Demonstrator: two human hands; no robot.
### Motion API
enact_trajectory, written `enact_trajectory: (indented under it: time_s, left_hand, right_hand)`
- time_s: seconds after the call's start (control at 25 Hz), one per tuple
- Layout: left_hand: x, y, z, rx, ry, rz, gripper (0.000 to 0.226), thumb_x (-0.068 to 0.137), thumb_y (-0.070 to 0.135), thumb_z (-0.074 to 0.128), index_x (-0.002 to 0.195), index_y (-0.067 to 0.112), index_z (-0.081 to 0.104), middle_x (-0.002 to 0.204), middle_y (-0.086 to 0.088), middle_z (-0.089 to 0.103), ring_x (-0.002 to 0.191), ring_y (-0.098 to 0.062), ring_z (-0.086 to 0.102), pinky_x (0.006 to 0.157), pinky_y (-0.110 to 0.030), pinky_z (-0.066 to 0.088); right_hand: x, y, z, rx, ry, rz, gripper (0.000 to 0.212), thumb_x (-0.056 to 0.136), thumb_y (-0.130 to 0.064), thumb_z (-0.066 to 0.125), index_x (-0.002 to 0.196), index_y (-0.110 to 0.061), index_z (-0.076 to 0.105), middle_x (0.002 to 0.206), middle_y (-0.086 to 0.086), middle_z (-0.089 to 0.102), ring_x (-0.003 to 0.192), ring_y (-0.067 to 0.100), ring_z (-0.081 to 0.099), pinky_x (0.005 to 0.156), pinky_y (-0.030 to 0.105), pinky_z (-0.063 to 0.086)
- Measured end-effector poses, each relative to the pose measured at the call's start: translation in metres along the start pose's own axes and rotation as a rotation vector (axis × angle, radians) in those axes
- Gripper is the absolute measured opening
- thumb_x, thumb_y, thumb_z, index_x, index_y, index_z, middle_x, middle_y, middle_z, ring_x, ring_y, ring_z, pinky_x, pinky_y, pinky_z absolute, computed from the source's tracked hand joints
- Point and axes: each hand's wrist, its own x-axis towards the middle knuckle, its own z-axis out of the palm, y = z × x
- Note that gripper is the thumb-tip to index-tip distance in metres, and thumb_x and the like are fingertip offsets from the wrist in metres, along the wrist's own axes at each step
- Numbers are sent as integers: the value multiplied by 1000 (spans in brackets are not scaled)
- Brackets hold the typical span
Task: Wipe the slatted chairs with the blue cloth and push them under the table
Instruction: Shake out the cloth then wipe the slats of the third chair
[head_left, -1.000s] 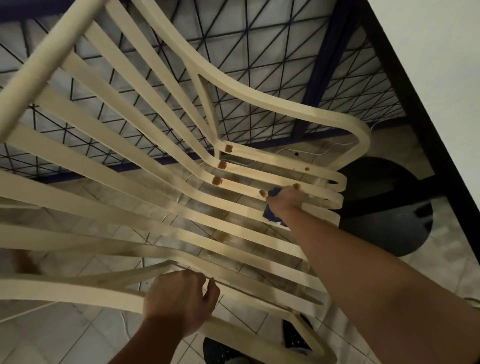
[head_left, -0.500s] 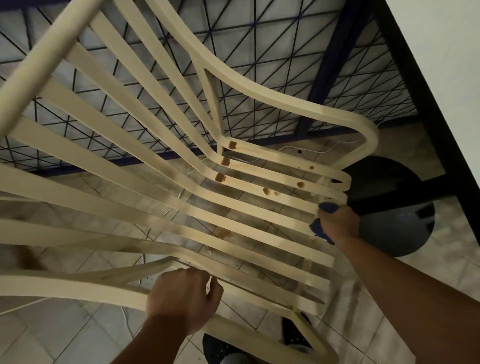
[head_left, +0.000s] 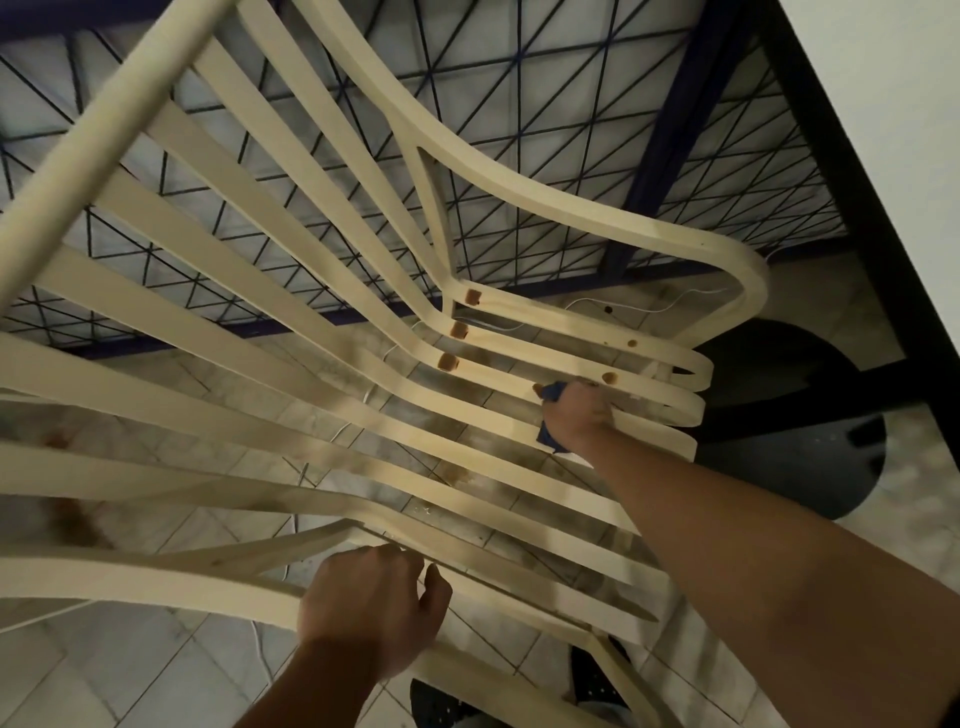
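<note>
Wiping one slat at a time is the step in hand, and it likely goes best with long strokes along each bar, not across the gaps. The right hand (head_left: 579, 415) curls round the bunched blue cloth (head_left: 546, 439) and presses it onto a seat slat of the chair (head_left: 311, 364), near the rolled front ends. Only two small corners of cloth show past the fingers. I judge that spreading the cloth flatter would cover the full width of the slat and wrap its edges, where dirt tends to sit. The left hand (head_left: 369, 608) grips the near side rail, fingers closed over it and thumb alongside. This steadies the chair against the push of the wiping, and a firm hold matters most when the far slats are reached.

The chair is cream, with long curved slats running from back to seat. It sits over the tiled floor (head_left: 104, 665), its front close to the white table (head_left: 883, 104) and its dark round base (head_left: 789, 441), with a blue wire grid (head_left: 597, 156) behind. Brown spots (head_left: 448, 362) mark the far slats close to the cloth, and grey smears dull several others, so much wiping seems left. Pushing the chair under the table comes after that.
</note>
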Motion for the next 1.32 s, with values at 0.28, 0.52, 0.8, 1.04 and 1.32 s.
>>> enact_trajectory:
  time_s: [0.28,0.52,0.8,1.04,1.32]
  left_hand:
    - [-1,1,-2,-24,-1,-46,55,95,60,27,95,22,66,92,0,66,93,-16,66,74,-33,44]
    - [-2,0,-1,-49,1,-58,49,95,59,26,79,24,55,78,4,56,76,-17,56,67,-32,40]
    - [0,-2,3,-15,2,-23,53,95,57,25,86,21,63,80,4,61,73,-19,54,67,-32,40]
    - [0,-5,8,-93,23,-49,53,92,58,25,84,20,61,78,4,61,79,-20,63,73,-32,56]
    - [3,-7,15,-82,44,-26,55,91,58,25,82,19,62,78,3,62,78,-21,62,76,-34,56]
  right_hand:
    - [-3,26,-1,129,-39,-6,28,91,-37,71,102,-11,68,93,7,69,90,23,68,75,32,55]
    - [-36,79,-35,289,56,132,23,95,-21,71,111,-5,65,98,12,72,79,20,68,68,31,55]
    - [-16,69,-37,245,-149,76,15,101,-17,61,114,-10,66,91,13,70,83,26,68,65,29,52]
    - [-3,13,-8,133,-237,-39,17,100,-30,62,104,-13,63,87,7,64,89,26,66,76,33,50]
    - [12,-34,13,-82,-283,-118,32,97,-41,59,111,-12,65,103,13,68,96,29,65,92,40,55]
